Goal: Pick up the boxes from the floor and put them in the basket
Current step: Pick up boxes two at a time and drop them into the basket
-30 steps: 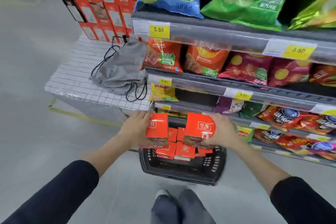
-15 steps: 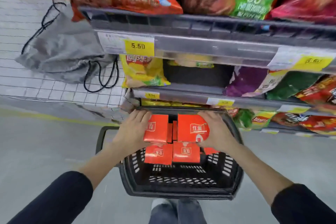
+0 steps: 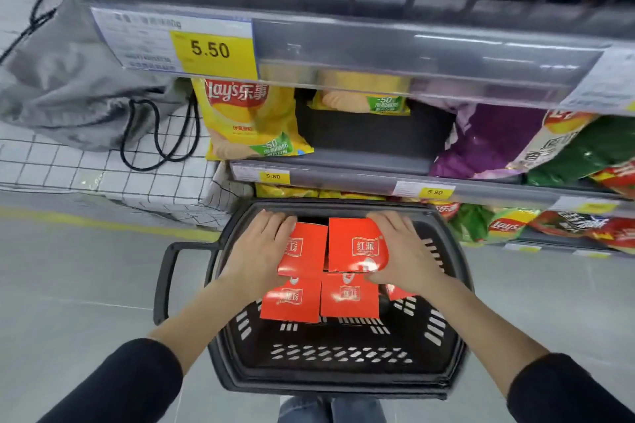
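- Red cardboard fills the far half of the black plastic basket (image 3: 338, 376), which sits on the grey floor (image 3: 79, 278) directly below us.
- Our left hand (image 3: 259, 252) wraps the outer edge of the left red box (image 3: 304, 247); its fingers (image 3: 275, 221) curl over the box's far top corner and are closed on it.
- Our right hand (image 3: 402, 251) grips the right red box (image 3: 357, 244) the same way, fingers over the far corner and thumb pressed along the near edge (the printed logo faces up at us).
- The two held boxes touch each other side by side between our hands, down inside the basket near its far rim.
- Just nearer to us than the fingers, two more red boxes (image 3: 321, 297) lie flat on the basket floor, partly tucked under the held pair; the corner of another red box (image 3: 398, 292) peeks out below our right wrist.
- The basket handle (image 3: 168, 278) hangs out to the side of our left forearm.
- Beyond the fingers stands a grey shelf (image 3: 378, 45) with a yellow price tag (image 3: 214, 51) reading 5.50, and a yellow chip bag (image 3: 251, 120) under it.
- Beyond our left hand, a grey drawstring bag (image 3: 75, 89) rests on a white gridded platform (image 3: 103, 175).
- Both our sleeves are dark.
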The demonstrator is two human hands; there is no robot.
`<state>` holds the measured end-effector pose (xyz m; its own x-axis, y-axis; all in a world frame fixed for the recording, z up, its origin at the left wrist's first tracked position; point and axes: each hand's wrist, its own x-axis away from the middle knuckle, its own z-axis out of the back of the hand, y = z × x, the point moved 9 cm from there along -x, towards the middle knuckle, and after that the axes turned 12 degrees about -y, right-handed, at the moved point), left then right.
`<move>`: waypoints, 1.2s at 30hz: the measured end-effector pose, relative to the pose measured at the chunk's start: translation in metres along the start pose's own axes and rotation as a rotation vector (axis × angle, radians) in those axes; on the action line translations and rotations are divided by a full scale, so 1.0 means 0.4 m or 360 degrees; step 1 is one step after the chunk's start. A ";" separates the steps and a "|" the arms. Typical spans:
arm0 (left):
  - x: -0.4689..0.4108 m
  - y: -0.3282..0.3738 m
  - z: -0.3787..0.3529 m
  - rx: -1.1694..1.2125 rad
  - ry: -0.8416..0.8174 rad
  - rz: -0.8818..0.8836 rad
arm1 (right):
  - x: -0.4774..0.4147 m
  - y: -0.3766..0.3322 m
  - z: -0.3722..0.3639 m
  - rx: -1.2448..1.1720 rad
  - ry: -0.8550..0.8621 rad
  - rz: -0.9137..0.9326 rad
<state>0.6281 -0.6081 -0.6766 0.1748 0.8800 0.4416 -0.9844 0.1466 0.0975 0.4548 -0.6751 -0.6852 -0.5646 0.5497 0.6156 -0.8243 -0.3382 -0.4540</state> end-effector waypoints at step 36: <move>0.496 0.663 0.943 -0.0505 -0.0425 -0.0705 | 1.296 -0.136 0.511 -0.0074 0.0537 -0.0471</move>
<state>0.4096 -0.5650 -0.2268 0.5284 0.5667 0.6322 -0.7678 0.6368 0.0709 0.1986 -0.5278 -0.2096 -0.2536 0.8384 0.4825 -0.9412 -0.0987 -0.3232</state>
